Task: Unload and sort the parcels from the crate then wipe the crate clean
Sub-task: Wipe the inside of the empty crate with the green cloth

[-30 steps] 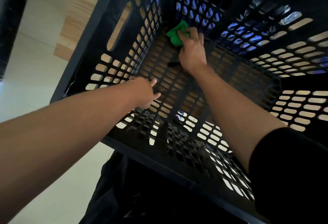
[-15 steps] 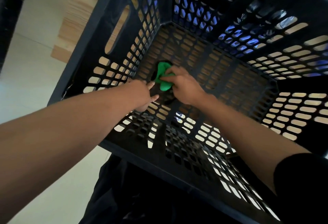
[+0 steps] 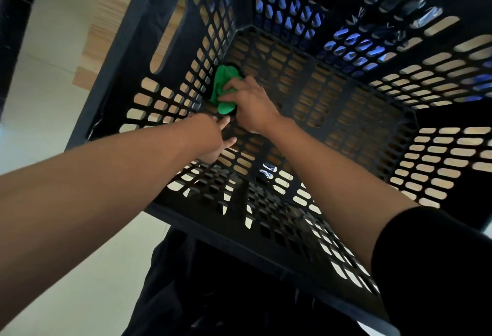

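Right hand (image 3: pixel 253 106) bunches green cloth (image 3: pixel 222 90) against crate (image 3: pixel 332 90) floor beside its left wall, scrubbing; left hand (image 3: pixel 215 138), fingers flat, braces crate nearby.

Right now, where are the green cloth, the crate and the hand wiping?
green cloth (image 3: pixel 223 87), head view, middle of its folds
crate (image 3: pixel 332 90), head view, slotted floor
right hand (image 3: pixel 253 107), head view, back of hand

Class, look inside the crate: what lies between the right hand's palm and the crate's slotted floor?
In the head view, the green cloth lies there: the right hand presses it on the floor of the black crate, by the left wall.
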Motion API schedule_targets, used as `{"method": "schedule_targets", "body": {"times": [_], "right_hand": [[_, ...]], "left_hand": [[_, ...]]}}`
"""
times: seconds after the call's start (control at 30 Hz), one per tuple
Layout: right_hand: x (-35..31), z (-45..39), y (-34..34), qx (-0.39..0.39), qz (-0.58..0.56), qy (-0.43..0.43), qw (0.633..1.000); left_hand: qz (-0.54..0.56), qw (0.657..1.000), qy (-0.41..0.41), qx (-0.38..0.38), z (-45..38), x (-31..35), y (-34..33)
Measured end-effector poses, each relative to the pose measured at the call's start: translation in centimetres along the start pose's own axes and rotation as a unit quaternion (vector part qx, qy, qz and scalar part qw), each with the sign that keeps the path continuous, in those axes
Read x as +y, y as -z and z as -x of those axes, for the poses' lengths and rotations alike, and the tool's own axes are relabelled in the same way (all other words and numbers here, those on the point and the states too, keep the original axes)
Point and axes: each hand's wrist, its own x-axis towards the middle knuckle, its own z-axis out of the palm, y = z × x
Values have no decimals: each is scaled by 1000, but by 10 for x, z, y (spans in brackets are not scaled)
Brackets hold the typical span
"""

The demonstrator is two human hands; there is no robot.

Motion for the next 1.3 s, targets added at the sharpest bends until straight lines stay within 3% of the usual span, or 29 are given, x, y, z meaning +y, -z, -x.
{"method": "schedule_targets", "body": {"times": [0.13, 0.37, 0.47, 0.57, 0.63, 0.8, 0.93, 1.0, 1.2, 1.3], "right_hand": [[21, 38, -12, 23, -12, -3, 1000], [74, 103, -9, 113, 22, -79, 990], [97, 129, -2, 150, 43, -130, 979], [106, 143, 10, 175, 30, -188, 966], [105, 140, 16, 208, 12, -216, 954], [82, 89, 28, 255, -13, -181, 950], [64, 57, 26, 143, 43, -185, 971], [67, 61, 25, 126, 71, -191, 971], [110, 130, 16, 171, 82, -274, 943], [128, 174, 13, 185, 60, -371, 908]], "left_hand": [[10, 1000, 7, 5, -4, 0, -3], [23, 999, 27, 15, -2, 9, 7], [12, 987, -28, 155, 21, 13, 26], [-7, 956, -29, 292, 36, 7, 43], [12, 939, -33, 343, 36, 6, 53], [76, 959, -18, 272, 13, 12, 77], [81, 972, 16, 221, -10, 28, 73], [94, 971, 14, 220, -15, 28, 72], [99, 970, 14, 223, -19, 30, 69], [105, 968, 12, 229, -21, 30, 67]]}}
